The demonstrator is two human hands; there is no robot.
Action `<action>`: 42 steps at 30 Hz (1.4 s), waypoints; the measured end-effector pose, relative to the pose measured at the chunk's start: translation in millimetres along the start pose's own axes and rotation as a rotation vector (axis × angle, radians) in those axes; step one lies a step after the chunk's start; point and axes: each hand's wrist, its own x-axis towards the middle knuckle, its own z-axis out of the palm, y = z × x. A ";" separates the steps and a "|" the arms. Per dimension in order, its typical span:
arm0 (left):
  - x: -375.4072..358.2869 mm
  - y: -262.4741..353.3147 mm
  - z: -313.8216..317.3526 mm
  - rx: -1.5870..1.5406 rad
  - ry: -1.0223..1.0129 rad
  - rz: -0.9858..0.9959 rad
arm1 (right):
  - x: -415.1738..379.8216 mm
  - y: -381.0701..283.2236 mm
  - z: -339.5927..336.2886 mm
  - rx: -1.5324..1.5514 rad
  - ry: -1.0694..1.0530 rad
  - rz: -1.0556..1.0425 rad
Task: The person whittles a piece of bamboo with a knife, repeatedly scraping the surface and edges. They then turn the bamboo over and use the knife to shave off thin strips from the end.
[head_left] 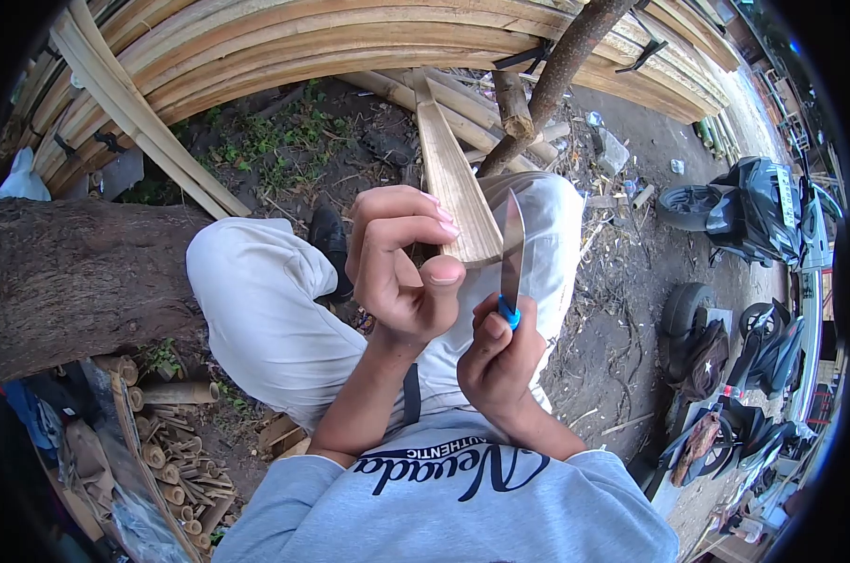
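Observation:
A long bamboo slat [459, 188], wide at the near end and narrowing away from me, slants over my lap beside my right knee. My left hand [398, 263] is at its near end, fingers curved with their tips overlapping the slat's left edge. The thumb stands apart from the fingers, just below the slat's corner. In my right hand [505, 361] is a knife [514, 253], its blade pointing up and away, close to the right corner of the slat. Blue shows where blade meets handle; my fingers hide the rest of the handle.
Long bamboo strips [350, 47] are stacked across the far side, behind a slanting branch [575, 61]. A thick trunk [77, 281] lies left. Cut bamboo pieces [176, 469] are piled at lower left. Several motorbikes, one dark motorbike [763, 211] nearest, stand at right.

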 end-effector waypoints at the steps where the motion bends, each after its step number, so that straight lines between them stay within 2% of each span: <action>1: -0.2 0.9 -2.1 0.003 0.002 -0.003 | 0.5 -2.0 2.3 0.001 -0.004 0.001; 4: 0.2 3.8 -7.2 -0.016 0.009 -0.051 | 1.5 -7.1 6.9 0.033 0.011 0.032; 6: -0.9 3.6 -11.7 0.007 0.016 -0.104 | -0.8 -4.4 6.7 0.338 0.085 0.128; 8: -4.8 1.9 -16.1 0.048 0.068 -0.167 | 6.3 0.3 9.5 0.368 0.123 0.125; 11: -19.8 -1.5 -23.4 0.077 0.128 -0.301 | 22.9 2.3 7.1 0.758 -0.038 0.534; 13: -33.4 -1.0 -29.5 0.045 0.160 -0.455 | 29.1 5.2 10.2 0.881 -0.111 0.612; 14: -40.0 -1.5 -33.5 0.051 0.129 -0.493 | 28.7 6.6 12.4 0.999 -0.181 0.692; 15: -40.8 -0.7 -33.6 0.030 0.127 -0.508 | 27.2 7.7 15.9 1.029 -0.210 0.684; 18: -37.1 0.7 -34.0 0.034 0.074 -0.523 | 19.3 -4.0 23.9 0.908 -0.220 0.662; 23: -48.6 -8.0 -40.9 -0.072 0.047 -0.517 | 13.5 -5.9 25.8 0.925 -0.220 0.679; 26: -58.1 -8.5 -46.2 -0.106 0.055 -0.508 | 15.4 -6.4 24.8 0.973 -0.232 0.789; 29: -69.1 -4.0 -56.7 -0.223 0.086 -0.647 | 18.5 -10.5 27.5 0.919 -0.342 0.809; 33: -73.4 -6.8 -72.9 -0.184 0.015 -0.668 | 16.6 -9.9 30.3 0.928 -0.365 0.846; 36: -70.0 0.4 -70.5 -0.201 0.062 -0.732 | 17.4 -9.9 25.3 0.956 -0.412 0.896; 37: -67.1 6.1 -69.9 -0.278 0.078 -0.825 | 17.9 -11.1 24.5 0.919 -0.408 0.882; 38: -62.3 11.6 -70.9 -0.278 0.074 -0.830 | 17.8 -11.6 24.1 0.883 -0.402 0.866; 40: -32.8 26.6 -69.0 -0.654 0.032 -1.339 | 15.1 -11.1 23.5 0.867 -0.388 0.868; 41: -40.4 22.6 -63.2 -0.727 0.115 -1.473 | 13.6 -11.6 23.2 0.876 -0.363 0.873; 42: -37.2 22.2 -60.6 -0.730 0.111 -1.470 | 12.2 -11.7 22.8 0.884 -0.339 0.875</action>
